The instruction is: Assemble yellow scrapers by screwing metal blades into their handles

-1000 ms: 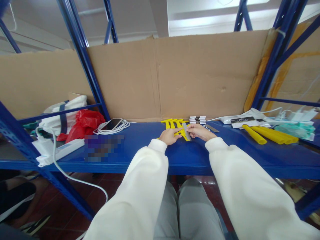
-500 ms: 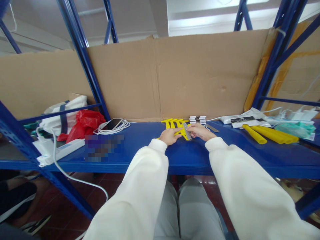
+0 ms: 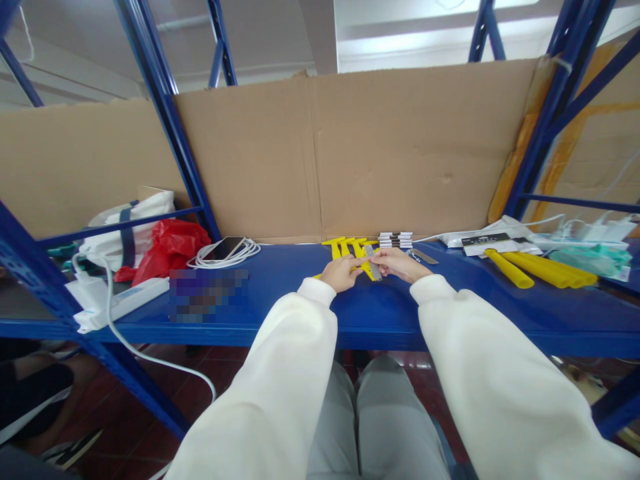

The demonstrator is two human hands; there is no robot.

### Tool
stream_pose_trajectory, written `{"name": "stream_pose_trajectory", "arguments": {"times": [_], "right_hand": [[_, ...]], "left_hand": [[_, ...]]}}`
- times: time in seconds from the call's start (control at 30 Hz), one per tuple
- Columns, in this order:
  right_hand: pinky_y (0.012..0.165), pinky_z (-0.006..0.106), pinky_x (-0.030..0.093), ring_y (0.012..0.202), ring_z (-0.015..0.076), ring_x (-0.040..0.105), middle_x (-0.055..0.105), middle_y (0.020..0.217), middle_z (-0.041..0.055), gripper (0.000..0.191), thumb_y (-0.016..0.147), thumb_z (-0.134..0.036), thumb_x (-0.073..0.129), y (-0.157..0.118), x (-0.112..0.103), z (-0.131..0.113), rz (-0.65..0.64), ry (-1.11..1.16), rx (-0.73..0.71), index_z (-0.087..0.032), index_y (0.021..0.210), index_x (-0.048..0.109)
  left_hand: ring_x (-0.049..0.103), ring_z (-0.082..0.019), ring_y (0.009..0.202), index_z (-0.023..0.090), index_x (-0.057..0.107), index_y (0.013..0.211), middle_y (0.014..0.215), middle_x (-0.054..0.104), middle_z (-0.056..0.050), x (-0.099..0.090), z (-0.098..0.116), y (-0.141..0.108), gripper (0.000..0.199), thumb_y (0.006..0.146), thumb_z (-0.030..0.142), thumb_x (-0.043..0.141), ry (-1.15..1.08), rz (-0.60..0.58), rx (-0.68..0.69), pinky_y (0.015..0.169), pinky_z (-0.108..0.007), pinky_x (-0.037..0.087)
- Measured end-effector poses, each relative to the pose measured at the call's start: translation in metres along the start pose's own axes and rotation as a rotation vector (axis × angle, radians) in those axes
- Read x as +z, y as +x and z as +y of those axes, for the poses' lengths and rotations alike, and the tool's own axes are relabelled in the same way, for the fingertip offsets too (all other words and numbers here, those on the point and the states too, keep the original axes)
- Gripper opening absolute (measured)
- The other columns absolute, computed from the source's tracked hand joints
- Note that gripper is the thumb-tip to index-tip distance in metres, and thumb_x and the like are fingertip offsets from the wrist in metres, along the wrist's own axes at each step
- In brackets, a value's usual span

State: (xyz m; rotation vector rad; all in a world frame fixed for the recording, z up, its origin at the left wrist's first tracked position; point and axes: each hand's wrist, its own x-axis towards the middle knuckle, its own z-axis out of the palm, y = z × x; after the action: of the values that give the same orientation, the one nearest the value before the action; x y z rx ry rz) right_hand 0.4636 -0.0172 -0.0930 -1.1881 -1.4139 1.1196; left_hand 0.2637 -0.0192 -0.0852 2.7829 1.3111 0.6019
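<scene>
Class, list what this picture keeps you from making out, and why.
All in the head view:
Handle of the yellow tool: mostly behind the left hand.
How it meets the grey blade: too small.
Print on the packet: too small.
What the pixelated patch covers: blurred.
Another person: cut off by the left edge.

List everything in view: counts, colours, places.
Held tool: one, yellow, left hand
Plate: one, grey, right hand
Similar tools: several, yellow, centre
Stacked packs: several, white, centre
Loose strip: one, grey, near right hand
Tubes: several, yellow, right
Packets: several, white, right
Plastic bag: one, green, right
Phone: one, black, left
Cable coil: one, white, left
Bag: one, red, left
Bundle: one, white, left
Power strip: one, white, left
Cardboard: several, brown, behind
Shelving: one, blue, throughout
Another person's leg: one, black shorts, left
Hands: two, bare, centre
Sleeves: two, white, front
Legs: two, grey, below
</scene>
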Motion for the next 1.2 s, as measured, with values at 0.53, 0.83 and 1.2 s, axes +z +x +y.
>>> {"name": "stream_pose_trajectory", "arguments": {"times": [0.53,0.83,1.2], "right_hand": [[0.045,0.018,0.045,0.044,0.0077,0.049,0.056,0.05,-0.0036,0.033,0.09,-0.027,0.086,0.001,-0.001,0.001,-0.022,0.011,0.004,-0.018,0.069,0.062],[0.052,0.021,0.048,0.047,0.0091,0.05,0.056,0.054,-0.0027,0.027,0.093,-0.015,0.078,-0.002,-0.001,-0.003,-0.023,0.019,0.045,-0.018,0.072,0.062],[0.051,0.021,0.041,0.05,0.0091,0.049,0.057,0.054,-0.0027,0.031,0.079,-0.021,0.087,0.004,-0.011,0.005,-0.189,-0.071,0.014,-0.019,0.067,0.058]], "left_hand": [[0.07,-0.027,0.13,0.027,0.069,0.15,0.14,0.076,-0.01,-0.002,0.001,0.0,0.047,0.105,0.026,0.059,-0.017,-0.018,-0.007,0.113,-0.037,0.054],[0.072,-0.027,0.129,0.031,0.07,0.149,0.137,0.077,-0.009,-0.003,0.002,-0.001,0.045,0.106,0.025,0.059,-0.001,-0.023,0.008,0.111,-0.035,0.055],[0.072,-0.028,0.124,0.032,0.069,0.15,0.13,0.075,-0.01,-0.007,0.006,-0.002,0.045,0.108,0.027,0.054,0.056,-0.072,-0.031,0.109,-0.036,0.055]]}}
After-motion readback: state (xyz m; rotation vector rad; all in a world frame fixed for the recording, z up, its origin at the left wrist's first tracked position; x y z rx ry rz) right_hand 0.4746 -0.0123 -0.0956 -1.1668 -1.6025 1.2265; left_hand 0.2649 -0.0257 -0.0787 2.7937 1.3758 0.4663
